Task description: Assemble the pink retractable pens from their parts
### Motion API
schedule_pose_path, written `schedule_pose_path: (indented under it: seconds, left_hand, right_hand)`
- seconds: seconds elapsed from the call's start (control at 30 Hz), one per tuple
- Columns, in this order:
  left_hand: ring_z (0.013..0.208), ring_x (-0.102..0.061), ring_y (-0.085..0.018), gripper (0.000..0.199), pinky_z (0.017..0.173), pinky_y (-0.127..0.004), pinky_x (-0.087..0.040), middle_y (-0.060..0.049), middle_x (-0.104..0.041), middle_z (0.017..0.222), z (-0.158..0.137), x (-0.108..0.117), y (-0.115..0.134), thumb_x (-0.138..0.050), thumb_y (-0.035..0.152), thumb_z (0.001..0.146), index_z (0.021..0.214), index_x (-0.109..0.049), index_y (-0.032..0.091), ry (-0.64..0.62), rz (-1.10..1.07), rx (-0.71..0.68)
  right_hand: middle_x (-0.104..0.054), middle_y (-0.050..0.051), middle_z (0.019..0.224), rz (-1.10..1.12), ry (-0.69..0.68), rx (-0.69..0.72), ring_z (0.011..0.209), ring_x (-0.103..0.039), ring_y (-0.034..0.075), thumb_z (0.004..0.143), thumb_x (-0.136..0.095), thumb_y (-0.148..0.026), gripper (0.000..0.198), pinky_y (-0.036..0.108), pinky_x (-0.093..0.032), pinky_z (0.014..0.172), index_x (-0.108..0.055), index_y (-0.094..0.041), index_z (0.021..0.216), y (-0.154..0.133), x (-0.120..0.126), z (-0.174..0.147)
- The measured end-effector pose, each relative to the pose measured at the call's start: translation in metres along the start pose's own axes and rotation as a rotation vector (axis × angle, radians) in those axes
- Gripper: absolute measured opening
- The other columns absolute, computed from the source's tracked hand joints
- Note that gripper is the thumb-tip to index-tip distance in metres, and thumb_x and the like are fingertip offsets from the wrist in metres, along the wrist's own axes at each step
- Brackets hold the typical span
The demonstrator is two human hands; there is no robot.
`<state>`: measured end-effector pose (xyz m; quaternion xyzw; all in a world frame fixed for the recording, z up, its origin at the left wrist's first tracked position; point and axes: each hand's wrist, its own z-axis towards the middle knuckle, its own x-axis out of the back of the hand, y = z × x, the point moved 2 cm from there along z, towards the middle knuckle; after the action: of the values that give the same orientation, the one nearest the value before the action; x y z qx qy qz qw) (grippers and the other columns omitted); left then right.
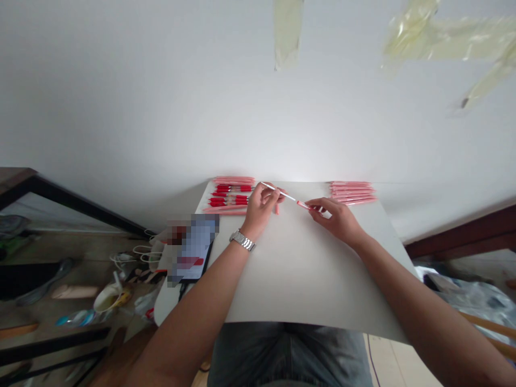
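Note:
My left hand, with a metal-banded watch on its wrist, pinches a thin white pen refill. The refill slants down to the right, its tip close to a pink-and-clear pen barrel. My right hand has its fingers closed on that barrel, hiding most of it. I cannot tell whether refill and barrel touch. A small pink piece shows just below my left fingers. Red pens lie in a row left of that hand, partly covered by it.
Slim pink pieces lie at the table's back left, others nearer. A pink stack is at the back right. A blurred-out phone or tablet rests on the left edge. The white table meets the wall behind.

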<state>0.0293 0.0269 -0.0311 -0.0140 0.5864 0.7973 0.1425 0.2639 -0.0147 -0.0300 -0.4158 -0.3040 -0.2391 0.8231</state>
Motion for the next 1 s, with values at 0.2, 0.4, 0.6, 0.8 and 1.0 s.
schedule_pose_path:
  seconds: [0.2,0.4,0.6,0.8,1.0]
  left_hand:
    - [0.094,-0.074,-0.02,0.036,0.068,-0.027,-0.059,-0.009,-0.075,0.104,0.0,-0.001,-0.002,-0.072,0.049,0.09,0.1,-0.052,0.021,-0.032,0.012,0.035]
    - [0.09,-0.076,-0.021,0.036,0.062,-0.026,-0.055,-0.009,-0.075,0.104,-0.001,-0.002,-0.003,-0.074,0.047,0.089,0.1,-0.052,0.021,-0.054,0.001,0.069]
    - [0.093,-0.076,-0.022,0.035,0.064,-0.026,-0.054,-0.01,-0.076,0.106,-0.004,-0.004,-0.002,-0.073,0.047,0.09,0.1,-0.053,0.02,-0.098,0.026,0.09]
    - [0.102,-0.075,-0.023,0.033,0.08,-0.034,-0.059,-0.011,-0.076,0.108,-0.006,-0.009,0.0,-0.075,0.045,0.089,0.099,-0.057,0.02,-0.129,0.01,0.076]
    - [0.107,-0.073,-0.023,0.028,0.095,-0.041,-0.058,-0.011,-0.075,0.109,-0.007,-0.012,0.001,-0.077,0.04,0.089,0.099,-0.063,0.017,-0.182,-0.011,0.07]
  right_hand:
    - [-0.075,0.004,0.092,0.003,0.012,-0.002,0.08,-0.068,0.021,0.099,-0.058,-0.035,0.022,0.038,-0.056,0.073,-0.071,-0.027,0.114,-0.001,0.001,0.0]
    - [-0.075,0.004,0.092,0.01,0.013,0.005,0.079,-0.068,0.021,0.099,-0.059,-0.033,0.021,0.038,-0.056,0.073,-0.071,-0.028,0.114,-0.002,0.001,0.0]
    - [-0.075,0.005,0.094,0.02,0.019,0.008,0.082,-0.069,0.022,0.099,-0.058,-0.035,0.022,0.039,-0.057,0.074,-0.071,-0.028,0.115,-0.004,0.001,0.0]
    - [-0.075,0.004,0.093,0.016,0.023,0.025,0.08,-0.068,0.021,0.099,-0.058,-0.032,0.021,0.038,-0.056,0.074,-0.071,-0.027,0.116,-0.005,0.001,0.0]
    - [-0.074,0.005,0.092,0.005,0.032,0.058,0.08,-0.067,0.02,0.1,-0.058,-0.03,0.021,0.035,-0.054,0.072,-0.071,-0.025,0.116,-0.008,0.003,0.001]
